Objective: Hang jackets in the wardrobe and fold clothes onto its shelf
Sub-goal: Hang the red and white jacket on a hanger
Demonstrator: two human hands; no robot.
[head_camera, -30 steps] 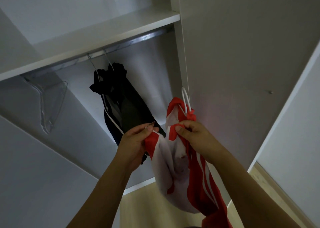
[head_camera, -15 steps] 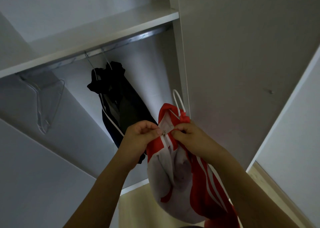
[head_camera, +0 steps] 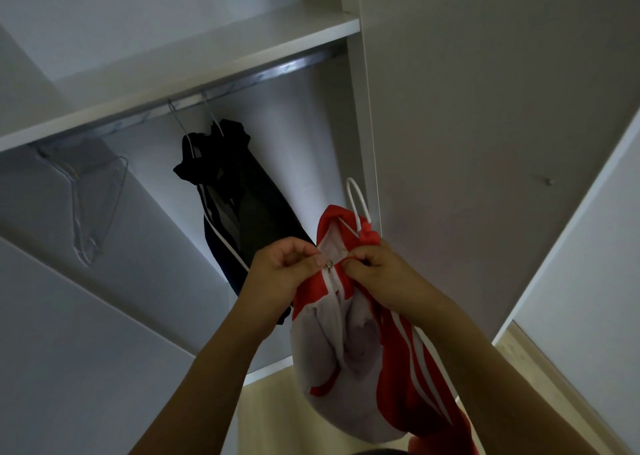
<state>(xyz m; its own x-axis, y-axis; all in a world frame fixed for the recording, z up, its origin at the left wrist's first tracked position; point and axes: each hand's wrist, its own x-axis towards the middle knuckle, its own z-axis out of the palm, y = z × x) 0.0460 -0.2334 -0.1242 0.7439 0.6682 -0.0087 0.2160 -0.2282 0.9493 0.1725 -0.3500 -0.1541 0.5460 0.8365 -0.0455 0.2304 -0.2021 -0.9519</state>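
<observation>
A red and white jacket (head_camera: 349,350) with white stripes hangs on a white hanger (head_camera: 356,198) in front of the wardrobe. My left hand (head_camera: 280,274) pinches the jacket's left front edge beside the small metal zipper pull (head_camera: 329,263). My right hand (head_camera: 377,274) grips the right front edge at the collar. The two edges meet at the zipper. A dark jacket (head_camera: 239,209) hangs on the metal rail (head_camera: 277,70) inside the wardrobe.
An empty wire hanger (head_camera: 97,205) hangs at the rail's left end. A white shelf (head_camera: 194,63) runs above the rail. A white wardrobe partition (head_camera: 485,108) stands to the right. Pale wooden floor (head_camera: 270,406) shows below.
My hands have brought the jacket's two front edges together at the zipper. The jacket and its hanger have dropped slightly lower.
</observation>
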